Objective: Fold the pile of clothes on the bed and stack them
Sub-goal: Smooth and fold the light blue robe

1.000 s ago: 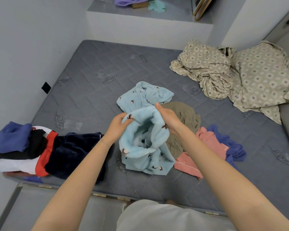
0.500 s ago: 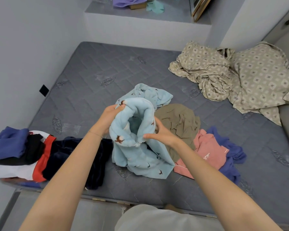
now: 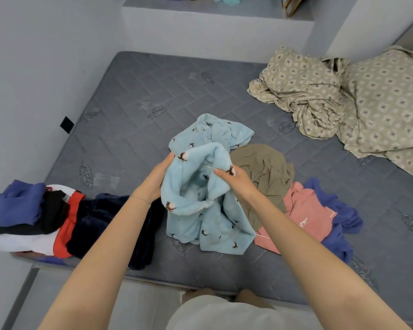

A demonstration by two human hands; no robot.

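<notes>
A fluffy light-blue garment with small brown bird prints [image 3: 196, 194] is lifted above the grey mattress [image 3: 134, 110], its lower part trailing on the bed. My left hand [image 3: 156, 177] grips its left rim and my right hand [image 3: 234, 178] pinches the right rim, so the opening gapes between them. Behind and to the right lie an olive garment [image 3: 265, 172], a pink garment [image 3: 305, 210] and a blue-violet one [image 3: 339, 217], all crumpled. At the left edge sits a stack of folded clothes [image 3: 22, 210], with a dark navy garment [image 3: 110, 225] beside it.
Crumpled beige patterned bedding [image 3: 343, 101] covers the far right of the mattress. A white wall runs along the left, with a raised ledge [image 3: 215, 10] behind the bed holding a few items. My knees and light shorts [image 3: 224, 313] are at the bed's near edge.
My hands shifted along the blue garment's rim and spread its opening wider. My right hand moved from the top of the rim to its right side. The view tilted slightly.
</notes>
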